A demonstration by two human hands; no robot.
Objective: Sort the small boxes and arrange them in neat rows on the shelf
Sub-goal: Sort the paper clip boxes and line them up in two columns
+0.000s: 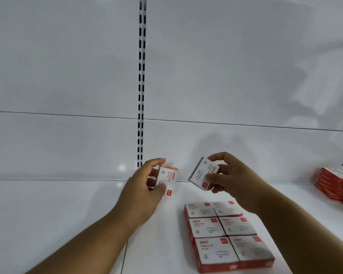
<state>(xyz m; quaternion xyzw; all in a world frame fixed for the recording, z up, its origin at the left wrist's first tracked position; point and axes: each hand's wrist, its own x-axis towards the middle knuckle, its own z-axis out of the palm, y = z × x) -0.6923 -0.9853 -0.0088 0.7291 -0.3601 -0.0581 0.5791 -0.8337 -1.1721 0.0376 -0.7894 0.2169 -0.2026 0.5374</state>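
Boxes lying in two neat rows on shelf, six tops showing, at five o'clock. Left hand pinching one box above shelf at centre. Right hand pinching tilted box just beside it, at three o'clock. Stack sitting at far three o'clock, well apart.

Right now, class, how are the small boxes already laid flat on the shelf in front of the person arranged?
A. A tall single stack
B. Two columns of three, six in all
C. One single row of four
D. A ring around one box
B: the laid-out boxes form a block two wide and three deep on the shelf, while the left hand and right hand each hold another box above it.
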